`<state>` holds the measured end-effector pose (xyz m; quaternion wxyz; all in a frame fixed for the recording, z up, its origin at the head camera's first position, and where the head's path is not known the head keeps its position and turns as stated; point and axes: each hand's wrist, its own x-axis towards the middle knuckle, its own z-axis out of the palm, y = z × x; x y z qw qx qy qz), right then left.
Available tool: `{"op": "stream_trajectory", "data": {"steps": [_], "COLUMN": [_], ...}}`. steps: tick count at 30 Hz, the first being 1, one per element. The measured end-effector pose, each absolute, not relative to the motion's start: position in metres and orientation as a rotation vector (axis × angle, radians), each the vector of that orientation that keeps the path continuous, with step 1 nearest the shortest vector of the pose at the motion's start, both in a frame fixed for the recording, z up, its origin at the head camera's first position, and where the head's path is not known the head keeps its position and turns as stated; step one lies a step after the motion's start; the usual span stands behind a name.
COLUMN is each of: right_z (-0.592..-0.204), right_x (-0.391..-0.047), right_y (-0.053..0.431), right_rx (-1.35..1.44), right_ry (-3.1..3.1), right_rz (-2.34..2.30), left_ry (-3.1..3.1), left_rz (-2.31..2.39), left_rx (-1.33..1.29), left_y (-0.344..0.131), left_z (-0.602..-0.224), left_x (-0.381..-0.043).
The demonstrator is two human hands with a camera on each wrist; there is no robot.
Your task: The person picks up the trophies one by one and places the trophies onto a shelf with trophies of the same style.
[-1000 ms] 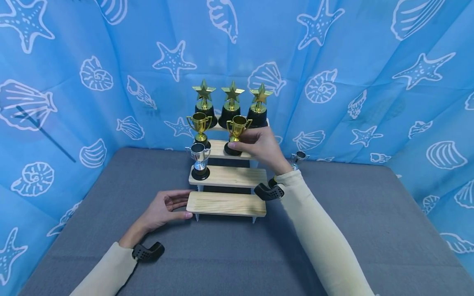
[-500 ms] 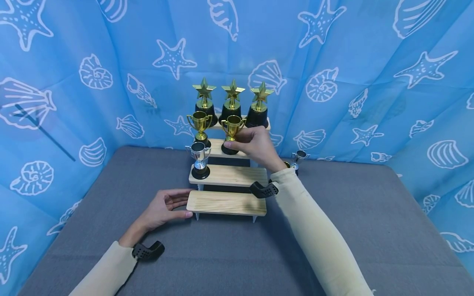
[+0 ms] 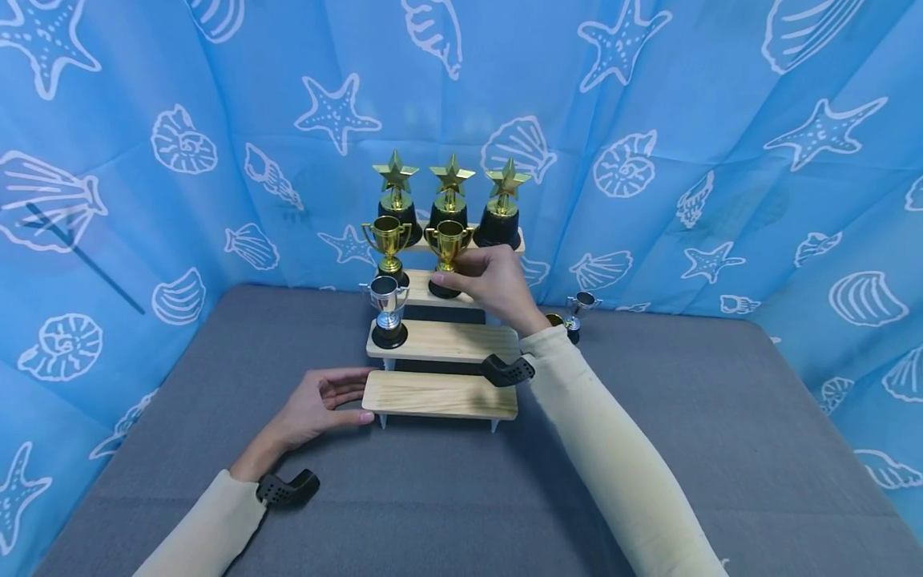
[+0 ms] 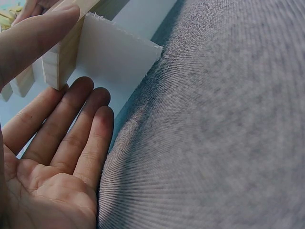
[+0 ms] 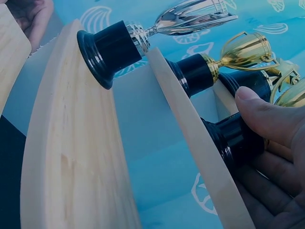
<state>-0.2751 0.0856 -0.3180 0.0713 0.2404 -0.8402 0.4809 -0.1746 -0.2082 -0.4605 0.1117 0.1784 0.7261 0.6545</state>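
My right hand (image 3: 497, 284) holds a small gold trophy cup (image 3: 448, 239) by its black base (image 5: 240, 138), thumb in front and fingers behind. The cup stands upright at the middle of the second-highest step of a wooden stepped display stand (image 3: 440, 394). Left of it on that step is another gold trophy cup (image 3: 388, 236). One step lower, at the left end, is a silver trophy cup (image 3: 388, 298). My left hand (image 3: 322, 407) grips the left end of the lowest step, which lies between thumb and index finger (image 4: 35, 117) in the left wrist view.
Three gold star trophies (image 3: 449, 188) line the top step. Right of the stand, another silver trophy cup (image 3: 581, 304) stands on the grey cloth-covered table (image 3: 685, 417), beside a gold one (image 3: 554, 319) partly hidden by my right forearm. A blue seashell-print curtain (image 3: 252, 80) hangs behind.
My right hand has slid the gold trophy cup a little to the left along its step, closer to the other gold cup. The left hand has stayed in place.
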Motion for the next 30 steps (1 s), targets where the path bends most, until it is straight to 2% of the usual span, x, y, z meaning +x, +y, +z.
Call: {"op": "stream_trajectory", "data": {"steps": [30], "right_z": [-0.3176], "right_x": [-0.2728], "right_y": [0.0881], "right_rx": [0.660], "right_ry": [-2.554], "right_rz": [1.533], "left_ry": [2.139], "left_rz": [1.929], "left_rx": [0.558], "left_y": [-0.2087], "left_z": [-0.4613], "left_x": [-0.1740]}}
